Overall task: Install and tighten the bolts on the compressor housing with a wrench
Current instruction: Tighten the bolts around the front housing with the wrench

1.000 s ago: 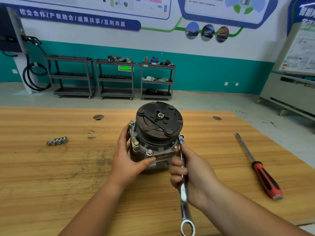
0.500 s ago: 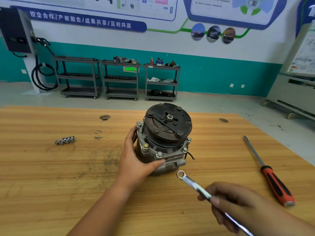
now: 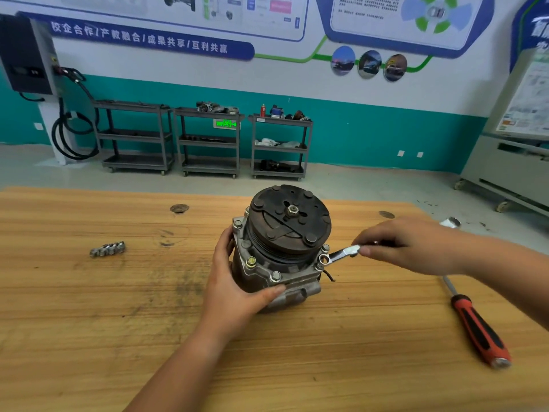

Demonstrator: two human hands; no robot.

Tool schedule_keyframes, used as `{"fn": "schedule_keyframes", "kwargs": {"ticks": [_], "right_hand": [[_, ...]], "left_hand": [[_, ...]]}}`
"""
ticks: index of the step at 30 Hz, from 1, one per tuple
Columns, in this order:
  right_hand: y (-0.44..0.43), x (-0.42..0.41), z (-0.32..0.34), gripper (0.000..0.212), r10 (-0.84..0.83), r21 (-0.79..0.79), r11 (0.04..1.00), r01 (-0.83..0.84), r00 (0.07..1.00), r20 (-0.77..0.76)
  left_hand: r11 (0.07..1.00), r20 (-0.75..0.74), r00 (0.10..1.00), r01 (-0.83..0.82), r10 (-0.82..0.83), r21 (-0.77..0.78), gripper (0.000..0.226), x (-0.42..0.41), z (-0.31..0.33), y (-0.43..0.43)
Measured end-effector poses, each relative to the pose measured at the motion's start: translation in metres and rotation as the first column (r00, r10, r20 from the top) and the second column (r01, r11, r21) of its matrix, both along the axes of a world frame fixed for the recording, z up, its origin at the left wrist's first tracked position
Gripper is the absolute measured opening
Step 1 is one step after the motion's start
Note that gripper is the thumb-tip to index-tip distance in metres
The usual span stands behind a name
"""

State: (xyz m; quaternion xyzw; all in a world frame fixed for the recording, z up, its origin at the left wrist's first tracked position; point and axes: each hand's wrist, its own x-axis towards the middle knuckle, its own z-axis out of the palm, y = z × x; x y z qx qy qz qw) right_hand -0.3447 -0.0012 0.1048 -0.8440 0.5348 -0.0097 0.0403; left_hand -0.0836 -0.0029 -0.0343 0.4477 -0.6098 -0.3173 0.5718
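The compressor (image 3: pixel 285 248) stands upright on the wooden workbench (image 3: pixel 89 322), its dark pulley face on top. Several bolt heads ring its grey housing flange, one a yellowish bolt (image 3: pixel 251 261). My left hand (image 3: pixel 234 281) grips the housing's left side, thumb along the front. My right hand (image 3: pixel 413 245) pinches a silver wrench (image 3: pixel 338 254) coming in from the right. The wrench's ring end sits at a bolt on the flange's right edge. Most of the wrench handle is hidden inside my hand.
A red and black screwdriver (image 3: pixel 475 328) lies on the bench at the right. A small cluster of loose metal parts (image 3: pixel 108 249) lies at the left. The bench's far edge runs behind the compressor, with grey shelf carts (image 3: pixel 208 141) beyond on the floor.
My right hand pulled the wrench off a front-right bolt, swung it low to the right, then brought it up to a bolt on the right edge. My left hand kept hold of the housing.
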Motion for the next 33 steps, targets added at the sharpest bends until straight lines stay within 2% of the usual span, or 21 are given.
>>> {"fn": "schedule_keyframes", "kwargs": {"ticks": [5,9,12,16,19,21,24,25,27,30,33], "right_hand": [[-0.015,0.009,0.012,0.029,0.069,0.109,0.992,-0.062,0.996,-0.064],[-0.016,0.011,0.014,0.019,0.040,0.219,0.976,-0.019,0.995,-0.092],[-0.007,0.005,0.008,0.020,0.021,0.266,0.964,-0.005,0.998,-0.059],[0.009,0.007,-0.001,0.026,-0.007,0.241,0.971,0.002,1.000,0.020],[0.025,0.013,-0.015,0.031,-0.122,0.214,0.971,0.108,0.991,0.050],[0.032,0.017,-0.018,0.032,-0.134,0.117,0.985,0.126,0.989,0.063],[0.030,0.010,0.003,0.034,-0.114,-0.120,0.986,0.113,0.994,0.000],[0.029,0.005,0.011,0.034,-0.097,-0.151,0.984,0.095,0.995,-0.005],[0.033,-0.004,0.018,0.034,-0.032,-0.053,0.998,0.032,0.999,0.013],[0.046,-0.003,0.005,0.029,0.101,0.086,0.992,-0.092,0.989,-0.105],[0.047,0.004,-0.002,0.026,0.134,0.004,0.991,-0.135,0.982,-0.134]], "left_hand": [[1.000,-0.009,1.000,0.004,-0.004,-0.007,0.110,0.000,-0.002,-0.001],[1.000,-0.009,1.000,-0.001,0.001,-0.010,0.111,0.000,-0.002,-0.002],[1.000,-0.018,1.000,-0.008,0.008,-0.002,0.113,0.000,-0.001,-0.001],[1.000,-0.034,0.999,-0.013,0.013,0.005,0.110,-0.002,0.000,0.001],[1.000,-0.046,0.999,-0.002,0.002,0.001,0.111,-0.003,0.002,0.003],[1.000,-0.055,0.998,-0.002,0.002,-0.001,0.112,-0.003,0.003,0.004],[0.999,-0.052,0.998,-0.026,0.024,-0.024,0.113,-0.005,0.004,0.005],[0.999,-0.046,0.998,-0.047,0.046,-0.027,0.114,-0.008,0.003,0.006],[0.991,-0.038,0.992,-0.123,0.121,-0.048,0.117,-0.013,-0.001,0.010],[0.968,-0.067,0.969,-0.242,0.238,-0.069,0.119,-0.029,-0.002,0.020],[0.947,-0.063,0.952,-0.305,0.300,-0.100,0.126,-0.044,-0.001,0.024]]}}
